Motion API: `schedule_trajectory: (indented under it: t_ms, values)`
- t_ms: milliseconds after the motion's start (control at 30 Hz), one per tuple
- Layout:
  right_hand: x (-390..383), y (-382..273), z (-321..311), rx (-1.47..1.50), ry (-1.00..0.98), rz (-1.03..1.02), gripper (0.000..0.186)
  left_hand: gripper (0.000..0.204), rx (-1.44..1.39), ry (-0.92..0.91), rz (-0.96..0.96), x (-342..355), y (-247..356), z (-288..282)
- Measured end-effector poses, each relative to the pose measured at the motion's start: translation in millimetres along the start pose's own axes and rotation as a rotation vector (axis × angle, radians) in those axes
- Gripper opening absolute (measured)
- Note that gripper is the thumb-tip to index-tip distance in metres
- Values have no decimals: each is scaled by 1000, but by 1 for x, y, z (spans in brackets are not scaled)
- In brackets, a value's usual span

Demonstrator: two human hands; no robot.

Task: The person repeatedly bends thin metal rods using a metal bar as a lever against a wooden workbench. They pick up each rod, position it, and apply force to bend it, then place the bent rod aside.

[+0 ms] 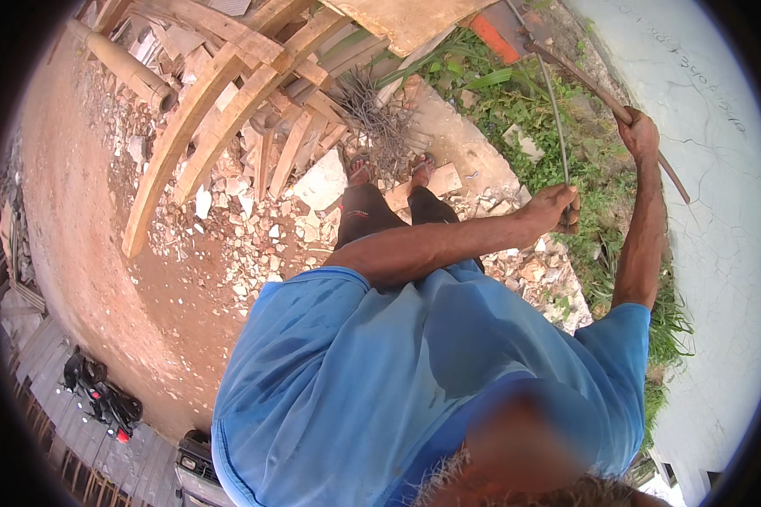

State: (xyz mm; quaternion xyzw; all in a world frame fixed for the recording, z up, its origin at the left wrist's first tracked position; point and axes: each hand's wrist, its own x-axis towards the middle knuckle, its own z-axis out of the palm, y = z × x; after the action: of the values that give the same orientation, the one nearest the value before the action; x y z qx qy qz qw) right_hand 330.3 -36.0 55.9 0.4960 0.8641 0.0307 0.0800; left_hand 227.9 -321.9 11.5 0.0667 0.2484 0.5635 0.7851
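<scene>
My left hand (558,209) is closed around the lower end of a thin grey metal rod (556,110), which runs up toward the top edge. Farther right, my right hand (638,135) grips a thicker brown bar (585,78). Its lower end sticks out past my hand, in front of the pale wall. Bar and rod meet near the top, beside an orange-red flat piece (493,38); whether they are joined there, I cannot tell. A tan board (410,21) lies close to that spot.
Long timber beams (220,127) and a bamboo pole (127,68) lie left. Tangled wire or rods (380,118) sit before my feet, among broken rubble (237,245). Green weeds (600,169) line the cracked wall (719,253). A motorcycle (101,393) stands far lower left.
</scene>
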Motion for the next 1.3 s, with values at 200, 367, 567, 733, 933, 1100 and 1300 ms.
schedule_trajectory:
  t_ms: [200, 367, 567, 733, 933, 1100, 1300]
  values:
    - [-141, -67, -8, 57, 51, 231, 34, 34, 148, 140, -84, -120, 69, -60]
    - [-160, -98, -10, 99, 12, 313, 51, 30, 216, 50, -94, -131, 93, -75]
    - [-184, -133, -25, 157, 15, 410, 65, 24, 231, 58, -101, -141, 113, -84]
    - [-222, -226, -2, 271, 119, 601, 76, 23, 472, 109, -104, -157, 200, -128]
    - [-226, -228, -18, 268, 172, 582, 55, 23, 624, 34, -83, -157, 201, -134]
    - [-227, -232, -32, 181, 162, 545, 54, 24, 685, -6, -103, -148, 204, -143]
    - [-234, -273, -22, 192, 182, 653, 56, 21, 728, -48, -67, -142, 243, -167]
